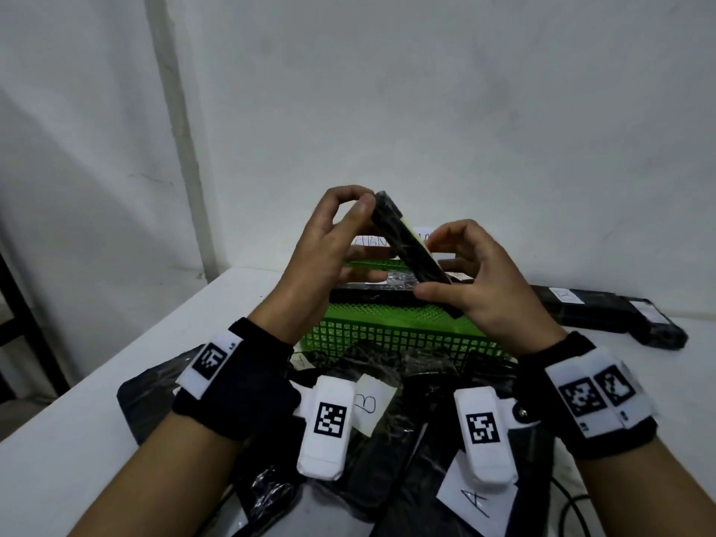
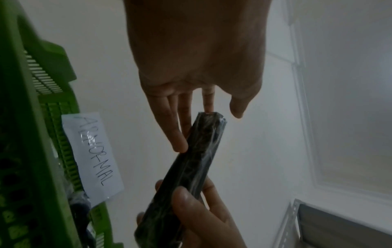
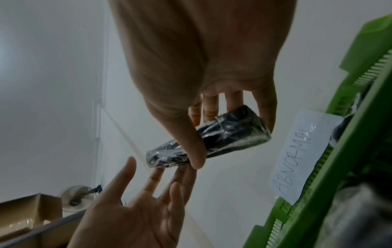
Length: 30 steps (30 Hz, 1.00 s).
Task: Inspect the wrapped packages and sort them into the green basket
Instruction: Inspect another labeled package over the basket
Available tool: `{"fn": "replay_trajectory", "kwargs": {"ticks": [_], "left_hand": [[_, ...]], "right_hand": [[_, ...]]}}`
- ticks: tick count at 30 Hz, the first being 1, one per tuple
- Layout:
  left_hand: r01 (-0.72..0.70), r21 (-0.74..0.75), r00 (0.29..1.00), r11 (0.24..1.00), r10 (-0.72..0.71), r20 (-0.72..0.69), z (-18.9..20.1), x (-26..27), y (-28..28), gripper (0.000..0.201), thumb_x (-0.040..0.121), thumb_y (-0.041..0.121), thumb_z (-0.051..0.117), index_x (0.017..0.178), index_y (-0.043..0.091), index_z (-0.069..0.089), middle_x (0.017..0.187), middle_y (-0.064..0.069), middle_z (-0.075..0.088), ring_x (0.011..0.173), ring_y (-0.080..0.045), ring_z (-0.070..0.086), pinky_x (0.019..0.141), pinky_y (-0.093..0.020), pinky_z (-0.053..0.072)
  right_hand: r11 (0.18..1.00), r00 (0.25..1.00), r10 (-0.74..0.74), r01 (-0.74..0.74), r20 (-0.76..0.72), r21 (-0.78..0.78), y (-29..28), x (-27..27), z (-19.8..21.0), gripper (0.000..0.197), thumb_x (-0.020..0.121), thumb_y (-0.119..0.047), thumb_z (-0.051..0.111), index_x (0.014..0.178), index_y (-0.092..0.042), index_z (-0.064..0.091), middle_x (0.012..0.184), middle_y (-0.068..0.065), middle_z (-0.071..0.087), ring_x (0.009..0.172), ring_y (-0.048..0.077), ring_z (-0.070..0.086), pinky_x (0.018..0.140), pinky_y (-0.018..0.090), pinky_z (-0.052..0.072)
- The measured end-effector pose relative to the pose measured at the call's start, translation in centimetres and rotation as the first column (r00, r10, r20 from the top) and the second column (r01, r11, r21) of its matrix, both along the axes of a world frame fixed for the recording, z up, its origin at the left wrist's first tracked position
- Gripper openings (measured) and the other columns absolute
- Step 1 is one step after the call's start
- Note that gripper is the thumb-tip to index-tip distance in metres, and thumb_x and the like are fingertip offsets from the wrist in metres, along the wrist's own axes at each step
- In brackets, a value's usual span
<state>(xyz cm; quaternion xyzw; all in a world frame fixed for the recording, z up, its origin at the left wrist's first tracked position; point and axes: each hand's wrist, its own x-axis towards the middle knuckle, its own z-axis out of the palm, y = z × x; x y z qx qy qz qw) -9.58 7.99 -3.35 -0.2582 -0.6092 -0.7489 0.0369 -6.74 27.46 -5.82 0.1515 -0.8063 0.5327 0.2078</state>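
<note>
A long black wrapped package (image 1: 410, 250) hangs tilted above the green mesh basket (image 1: 387, 335). My right hand (image 1: 430, 265) grips its lower end between thumb and fingers; the right wrist view shows that hold (image 3: 231, 144) on the package (image 3: 229, 134). My left hand (image 1: 364, 201) is at the upper end. In the left wrist view its straight fingers (image 2: 180, 142) lie against the package (image 2: 191, 167), with the thumb a little apart. Another black package (image 1: 368, 294) lies inside the basket.
A paper label reading ABNORMAL (image 2: 93, 156) is taped to the basket's far wall. A pile of black wrapped packages with paper tags B (image 1: 370, 405) and A (image 1: 476, 501) lies in front of the basket. More black packages (image 1: 604, 308) sit at the right on the white table (image 1: 116, 362).
</note>
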Motion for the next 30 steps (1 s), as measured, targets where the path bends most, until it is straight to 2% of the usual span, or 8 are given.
{"fn": "replay_trajectory", "kwargs": {"ticks": [4,9,15,20,23,26,28,30], "left_hand": [[0.01,0.074,1.0,0.997,-0.012,0.02,-0.3,-0.6,-0.1,0.017,0.103,0.026,0.051,0.117,0.018,0.054,0.08,0.007,0.073,0.078,-0.021,0.073,0.065,-0.026,0.057],[0.064,0.163,0.994,0.985,-0.078,0.077,-0.4,-1.3,-0.5,0.018,0.103,0.022,0.05,0.117,0.013,0.057,0.091,-0.002,0.073,0.08,-0.018,0.073,0.072,-0.023,0.059],[-0.087,-0.072,0.993,0.994,0.093,0.076,0.5,-3.9,-1.1,0.021,0.103,0.023,0.05,0.113,0.014,0.066,0.096,-0.006,0.073,0.075,-0.013,0.069,0.059,-0.023,0.053],[-0.235,-0.197,0.955,0.952,0.264,0.138,0.7,-8.4,-1.7,0.022,0.102,0.023,0.047,0.11,0.012,0.065,0.089,-0.002,0.073,0.057,-0.001,0.058,0.048,-0.015,0.041],[-0.277,-0.229,0.927,0.933,0.322,0.19,-1.0,-10.4,-1.8,0.023,0.102,0.02,0.046,0.106,0.009,0.066,0.085,-0.005,0.069,0.048,0.006,0.052,0.042,-0.009,0.037],[-0.279,-0.235,0.917,0.931,0.331,0.223,-3.2,-11.8,-1.7,0.023,0.101,0.018,0.049,0.101,0.004,0.068,0.081,-0.004,0.064,0.046,0.006,0.048,0.048,-0.013,0.037],[-0.333,-0.245,0.896,0.911,0.386,0.218,-4.1,-12.4,-1.7,0.019,0.101,0.019,0.05,0.094,0.011,0.066,0.08,-0.001,0.066,0.055,0.0,0.051,0.055,-0.021,0.038],[-0.433,-0.284,0.876,0.855,0.473,0.091,-4.5,-12.7,-2.1,0.016,0.101,0.021,0.051,0.093,0.016,0.065,0.078,0.004,0.067,0.063,0.0,0.056,0.062,-0.018,0.044]], "right_hand": [[0.997,0.999,-0.039,0.04,-0.017,0.062,0.0,-0.1,-0.1,0.038,0.074,-0.025,0.086,0.099,-0.032,0.058,0.11,-0.015,0.068,0.101,0.007,0.068,0.082,0.04,0.056],[0.99,0.993,-0.088,0.096,-0.076,0.106,0.5,0.1,0.4,0.031,0.078,-0.03,0.083,0.099,-0.034,0.061,0.108,-0.016,0.07,0.094,0.008,0.067,0.082,0.036,0.056],[0.954,0.984,-0.132,0.16,-0.121,0.254,1.8,-1.4,3.0,0.033,0.074,-0.025,0.087,0.096,-0.028,0.063,0.096,-0.015,0.068,0.08,0.009,0.062,0.071,0.029,0.049],[0.786,0.969,-0.169,0.242,-0.179,0.569,2.0,-6.5,7.2,0.032,0.076,-0.033,0.085,0.097,-0.032,0.06,0.101,-0.015,0.064,0.09,0.015,0.048,0.068,0.025,0.034],[0.613,0.996,-0.032,0.082,-0.079,0.786,1.4,-10.8,7.7,0.031,0.081,-0.035,0.081,0.099,-0.035,0.056,0.104,-0.012,0.064,0.087,0.014,0.052,0.071,0.03,0.034],[0.462,0.99,0.033,-0.14,0.14,0.876,0.5,-14.4,6.7,0.024,0.086,-0.033,0.077,0.096,-0.035,0.055,0.103,-0.012,0.062,0.076,0.003,0.056,0.073,0.029,0.037],[0.414,0.971,0.045,-0.233,0.236,0.88,0.1,-16.1,5.5,0.024,0.085,-0.033,0.078,0.087,-0.038,0.054,0.095,-0.015,0.062,0.076,0.01,0.063,0.073,0.031,0.042],[0.378,0.961,0.062,-0.273,0.27,0.885,-0.3,-17.2,4.2,0.023,0.084,-0.035,0.079,0.083,-0.037,0.056,0.09,-0.012,0.064,0.082,0.017,0.064,0.075,0.032,0.047]]}}
